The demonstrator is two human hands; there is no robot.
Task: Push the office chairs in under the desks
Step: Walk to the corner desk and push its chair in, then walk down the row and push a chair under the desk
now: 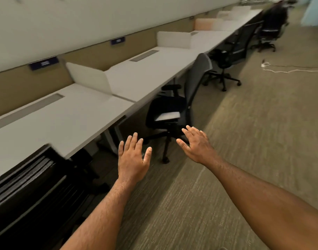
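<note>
A long row of white desks (147, 74) runs from lower left to upper right along a tan wall panel. A black mesh chair (37, 184) at the lower left sits tucked against the nearest desk edge. A grey-backed office chair (194, 87) stands partly out from the second desk, its seat turned toward me. My left hand (133, 159) and my right hand (198, 145) are both held out flat with fingers spread, short of that chair and touching nothing. Two more black chairs (234, 49) (273, 20) stand farther along the row.
White divider panels (89, 78) stand between the desks. A white cable (290, 70) with a plug lies on the carpet at the right. Carpeted aisle (244, 141) stretches along the desks to my right.
</note>
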